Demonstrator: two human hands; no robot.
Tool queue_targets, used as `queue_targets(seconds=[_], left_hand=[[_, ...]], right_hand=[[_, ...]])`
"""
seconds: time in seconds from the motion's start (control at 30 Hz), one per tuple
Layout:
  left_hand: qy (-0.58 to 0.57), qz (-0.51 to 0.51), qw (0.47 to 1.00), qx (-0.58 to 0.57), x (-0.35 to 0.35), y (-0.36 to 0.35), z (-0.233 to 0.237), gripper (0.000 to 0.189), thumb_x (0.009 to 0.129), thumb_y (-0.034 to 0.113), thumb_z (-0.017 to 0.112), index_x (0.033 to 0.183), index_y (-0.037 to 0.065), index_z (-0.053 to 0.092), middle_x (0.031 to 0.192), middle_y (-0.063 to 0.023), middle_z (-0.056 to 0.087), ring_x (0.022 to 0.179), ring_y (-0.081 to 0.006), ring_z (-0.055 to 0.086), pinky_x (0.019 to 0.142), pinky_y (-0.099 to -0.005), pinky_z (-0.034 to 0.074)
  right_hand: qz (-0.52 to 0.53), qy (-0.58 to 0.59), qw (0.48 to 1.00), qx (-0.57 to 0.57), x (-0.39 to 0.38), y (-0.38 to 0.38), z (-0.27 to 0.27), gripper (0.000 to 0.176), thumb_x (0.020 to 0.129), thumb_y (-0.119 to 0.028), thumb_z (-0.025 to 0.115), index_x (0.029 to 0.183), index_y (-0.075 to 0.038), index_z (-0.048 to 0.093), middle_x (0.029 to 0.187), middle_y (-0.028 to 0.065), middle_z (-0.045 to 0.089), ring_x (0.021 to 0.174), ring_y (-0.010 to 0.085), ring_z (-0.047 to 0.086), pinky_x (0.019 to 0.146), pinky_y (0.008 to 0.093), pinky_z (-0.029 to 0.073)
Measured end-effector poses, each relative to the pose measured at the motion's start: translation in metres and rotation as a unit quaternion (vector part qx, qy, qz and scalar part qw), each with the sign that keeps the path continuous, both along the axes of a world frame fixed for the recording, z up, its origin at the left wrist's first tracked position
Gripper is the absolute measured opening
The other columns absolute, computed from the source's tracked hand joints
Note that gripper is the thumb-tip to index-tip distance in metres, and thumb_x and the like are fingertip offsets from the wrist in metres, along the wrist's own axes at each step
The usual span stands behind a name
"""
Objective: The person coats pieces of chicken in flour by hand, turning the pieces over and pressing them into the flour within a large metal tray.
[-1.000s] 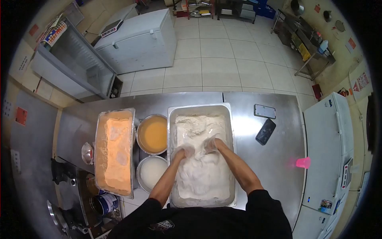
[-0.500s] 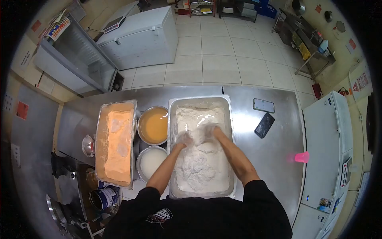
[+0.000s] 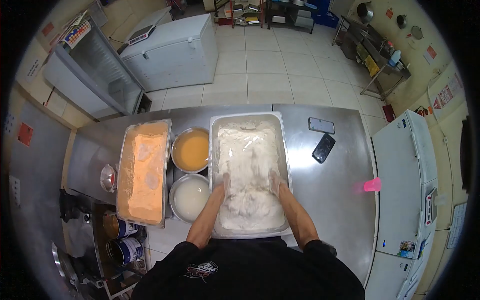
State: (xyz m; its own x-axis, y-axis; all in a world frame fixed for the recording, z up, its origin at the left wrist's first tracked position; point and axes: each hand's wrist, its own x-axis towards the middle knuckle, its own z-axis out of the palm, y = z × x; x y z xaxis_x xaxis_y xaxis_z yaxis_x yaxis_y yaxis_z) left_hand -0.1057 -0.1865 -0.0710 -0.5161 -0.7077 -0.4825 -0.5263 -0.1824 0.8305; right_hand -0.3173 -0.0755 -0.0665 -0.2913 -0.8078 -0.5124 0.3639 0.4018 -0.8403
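A deep metal pan [image 3: 250,233] full of white flour [image 3: 245,145] sits in front of me. My left hand [image 3: 226,185], in a clear plastic glove, is in the flour along the pan's left wall. Near the right wall is my right hand [image 3: 275,183], gloved the same way. Both hands are open, palms turned toward each other, with fingers partly covered by flour. Between them the flour is blurred by motion, and a lumpy floury heap lies just below.
Left of the pan stand a bowl of orange-yellow liquid [image 3: 192,151], a bowl of whitish liquid [image 3: 190,198] and a tray of orange powder [image 3: 145,200]. A small strainer [image 3: 108,178] lies farther left. Two phones [image 3: 324,148] and a pink cup [image 3: 372,185] are on the right.
My hands have moved apart and toward me, from the middle of the pan to its two sides. The flour between them is now spread and stirred up.
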Motion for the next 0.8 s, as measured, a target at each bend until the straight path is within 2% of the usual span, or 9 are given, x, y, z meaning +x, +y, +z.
queue_targets(seconds=[0.1,0.17,0.27,0.37,0.43,0.5,0.6,0.67,0.8], left_hand=[[0.027,0.017,0.999,0.026,-0.011,-0.015,0.04,0.026,0.067,0.021,0.034,0.072,-0.001,0.046,0.055,-0.0077,0.046,0.057,-0.0198,0.046,0.054,-0.0323,0.037],[0.004,-0.005,1.0,0.015,-0.008,-0.016,0.051,0.025,0.067,0.021,0.034,0.071,-0.001,0.046,0.054,-0.0064,0.045,0.057,-0.0185,0.045,0.054,-0.0316,0.037],[-0.122,-0.158,0.973,-0.12,0.013,0.01,0.021,0.026,0.069,0.023,0.033,0.07,0.001,0.046,0.057,-0.0048,0.045,0.058,-0.0168,0.045,0.054,-0.0301,0.037],[-0.229,-0.3,0.873,-0.309,0.031,0.065,0.004,0.029,0.071,0.026,0.031,0.067,0.003,0.047,0.062,-0.0033,0.046,0.061,-0.0154,0.044,0.054,-0.0283,0.036],[-0.254,-0.326,0.832,-0.369,0.04,0.089,0.006,0.031,0.072,0.028,0.03,0.065,0.004,0.048,0.066,-0.0024,0.047,0.063,-0.0145,0.043,0.054,-0.0271,0.036],[-0.254,-0.313,0.838,-0.368,0.042,0.097,-0.004,0.032,0.073,0.03,0.029,0.067,0.004,0.047,0.07,-0.0022,0.046,0.066,-0.0141,0.042,0.056,-0.0264,0.035],[-0.159,-0.182,0.955,-0.173,0.033,0.085,-0.023,0.033,0.073,0.032,0.027,0.076,0.004,0.045,0.079,-0.0031,0.044,0.072,-0.0144,0.041,0.062,-0.0258,0.033],[-0.047,-0.048,0.997,-0.027,0.023,0.075,-0.023,0.035,0.073,0.034,0.026,0.082,0.004,0.043,0.084,-0.0037,0.043,0.077,-0.0146,0.04,0.065,-0.0255,0.032],[0.152,0.179,0.958,0.163,0.0,0.049,0.023,0.041,0.074,0.037,0.023,0.093,0.004,0.04,0.095,-0.0049,0.04,0.085,-0.0149,0.038,0.072,-0.0247,0.03]], right_hand=[[0.004,0.035,0.999,-0.035,-0.008,-0.011,0.026,0.039,0.071,-0.037,0.031,0.08,-0.003,0.048,0.07,0.0111,0.05,0.067,0.0225,0.047,0.062,0.0324,0.036],[0.097,0.173,0.98,-0.026,-0.019,-0.019,0.033,0.039,0.071,-0.037,0.031,0.08,-0.003,0.048,0.072,0.0114,0.049,0.068,0.0222,0.046,0.063,0.0322,0.036],[0.337,0.463,0.816,0.075,-0.008,-0.007,0.036,0.039,0.071,-0.037,0.032,0.079,-0.002,0.048,0.075,0.0118,0.049,0.07,0.0218,0.046,0.063,0.0318,0.036],[0.365,0.546,0.737,0.16,0.035,0.035,0.007,0.039,0.072,-0.037,0.032,0.079,-0.002,0.048,0.078,0.0122,0.049,0.071,0.0213,0.046,0.064,0.0315,0.035],[0.267,0.531,0.778,0.202,0.056,0.059,-0.015,0.039,0.072,-0.037,0.033,0.078,-0.001,0.048,0.079,0.0125,0.049,0.072,0.021,0.045,0.065,0.0313,0.035],[0.176,0.489,0.829,0.206,0.065,0.067,-0.028,0.039,0.072,-0.036,0.033,0.078,-0.001,0.047,0.081,0.0128,0.049,0.073,0.0207,0.045,0.066,0.031,0.035],[0.201,0.358,0.903,0.124,0.062,0.059,-0.014,0.037,0.071,-0.035,0.034,0.077,-0.002,0.048,0.08,0.0133,0.049,0.071,0.0208,0.046,0.064,0.0317,0.035],[0.147,0.245,0.956,0.064,0.061,0.048,-0.001,0.036,0.071,-0.035,0.035,0.077,-0.002,0.049,0.079,0.0136,0.049,0.07,0.0208,0.046,0.062,0.0321,0.036],[0.07,0.143,0.987,-0.026,0.059,0.018,0.033,0.034,0.07,-0.034,0.036,0.075,-0.003,0.049,0.077,0.0142,0.05,0.068,0.0209,0.046,0.06,0.033,0.036]])
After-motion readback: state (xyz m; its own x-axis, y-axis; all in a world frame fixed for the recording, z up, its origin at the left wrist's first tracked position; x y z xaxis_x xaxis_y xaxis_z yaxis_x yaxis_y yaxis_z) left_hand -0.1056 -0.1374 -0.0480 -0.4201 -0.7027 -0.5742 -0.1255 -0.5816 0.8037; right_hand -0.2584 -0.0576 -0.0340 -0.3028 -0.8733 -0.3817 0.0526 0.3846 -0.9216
